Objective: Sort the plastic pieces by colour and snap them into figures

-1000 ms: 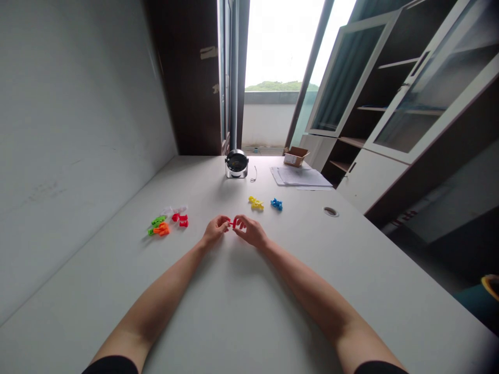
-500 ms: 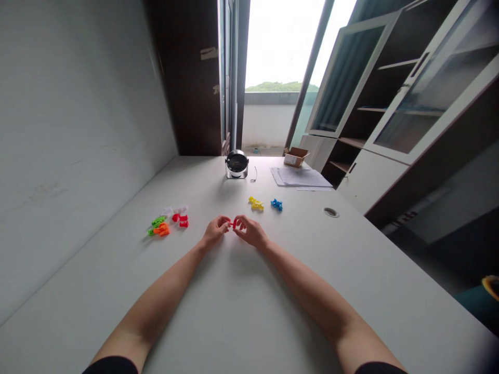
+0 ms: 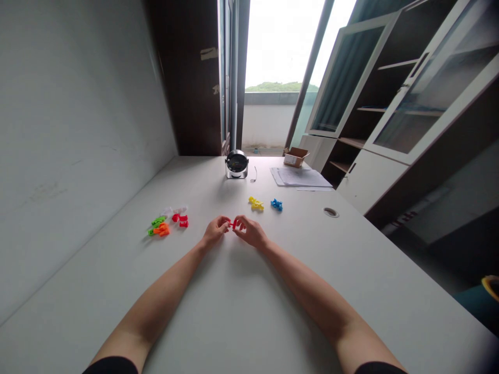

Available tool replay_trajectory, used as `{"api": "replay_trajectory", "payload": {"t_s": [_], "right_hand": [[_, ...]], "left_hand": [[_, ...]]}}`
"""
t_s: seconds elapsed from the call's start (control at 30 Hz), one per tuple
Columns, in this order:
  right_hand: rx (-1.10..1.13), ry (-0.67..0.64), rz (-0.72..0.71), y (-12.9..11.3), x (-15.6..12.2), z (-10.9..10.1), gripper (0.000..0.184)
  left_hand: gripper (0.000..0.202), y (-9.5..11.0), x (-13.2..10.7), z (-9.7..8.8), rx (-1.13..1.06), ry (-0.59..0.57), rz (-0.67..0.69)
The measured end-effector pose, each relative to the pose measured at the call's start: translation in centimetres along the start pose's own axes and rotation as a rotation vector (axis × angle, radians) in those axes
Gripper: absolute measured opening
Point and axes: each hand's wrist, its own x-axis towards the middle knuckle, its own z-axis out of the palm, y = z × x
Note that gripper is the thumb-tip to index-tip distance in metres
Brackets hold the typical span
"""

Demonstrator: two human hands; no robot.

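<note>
One left hand (image 3: pixel 214 230) and one right hand (image 3: pixel 250 232) have at least one red piece (image 3: pixel 234 224) between them. One table (image 3: pixel 241 311) carries six small heaps: four at left, one green heap (image 3: pixel 159 221), one orange heap (image 3: pixel 161 229), one red heap (image 3: pixel 183 224), one translucent heap (image 3: pixel 180 210); two farther right, one yellow heap (image 3: pixel 257 205), one blue heap (image 3: pixel 276 204). Far off: one round black device (image 3: pixel 236 163), one cardboard box (image 3: pixel 293 159).

Plain black sleeves (image 3: pixel 112 365); bare forearms (image 3: pixel 166 298); bare fingers (image 3: pixel 224 226)

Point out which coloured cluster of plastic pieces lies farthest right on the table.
The blue cluster; the yellow cluster sits just to its left, and the others lie left of the left hand.
</note>
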Motion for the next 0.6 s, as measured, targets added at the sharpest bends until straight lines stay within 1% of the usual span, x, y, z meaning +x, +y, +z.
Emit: {"api": "replay_trajectory", "payload": {"t_s": [0.17,0.23,0.3,0.37,0.43,0.47,0.53,0.6], "right_hand": [[0.005,0.002,-0.002,0.2,0.1,-0.1,0.028],[0.016,0.027,-0.002,0.5,0.5,-0.6,0.028],[0.038,0.085,0.009,1.4,1.1,-1.7,0.031],[0.07,0.183,0.046,2.8,1.7,-3.5,0.033],[0.055,0.327,0.142,5.0,2.1,-6.0,0.036],[0.015,0.397,0.207,6.2,2.0,-7.4,0.037],[-0.135,0.545,0.375,9.0,1.3,-10.1,0.038],[-0.312,0.639,0.57,11.7,-0.1,-12.3,0.039]], "left_hand": [[0.029,0.3,0.1,0.0,-0.022,-0.004,-0.008],[0.03,0.3,0.1,0.0,-0.031,0.0,-0.018],[0.032,0.4,0.1,0.0,-0.024,0.01,-0.034],[0.032,0.4,0.1,0.0,-0.01,0.008,-0.044],[0.03,0.4,0.0,0.0,-0.005,-0.002,-0.045],[0.03,0.3,0.0,0.0,-0.004,-0.008,-0.046],[0.029,0.3,0.0,0.1,0.001,-0.012,-0.053],[0.028,0.2,0.1,0.1,0.006,-0.014,-0.062]]}}
